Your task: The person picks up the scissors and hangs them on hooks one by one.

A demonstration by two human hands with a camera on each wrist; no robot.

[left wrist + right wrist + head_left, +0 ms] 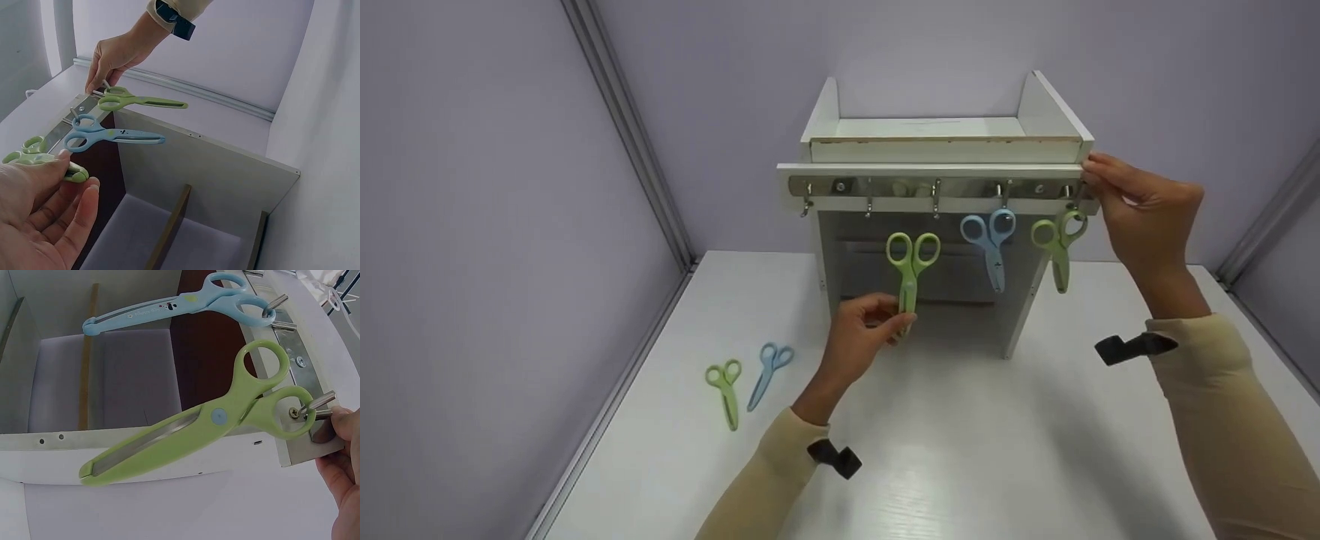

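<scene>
A white shelf unit [945, 150] carries a metal hook rail [885, 187] along its front. My left hand [864, 324] pinches the blade end of a green pair of scissors [911, 274] held upright below a middle hook; in the left wrist view that hand [39, 214] holds the same green scissors [42, 163]. A blue pair [991, 244] and another green pair [1057, 244] hang from hooks at the right. My right hand [1132, 206] grips the rail's right end, beside the hanging green scissors [225, 419]; its fingers [346, 461] touch the end hook.
On the white table [960, 450], at the left, lie a green pair of scissors [725, 390] and a blue pair [769, 371]. Lilac walls enclose the table on three sides. The cabinet's lower opening [169, 236] holds thin dividers.
</scene>
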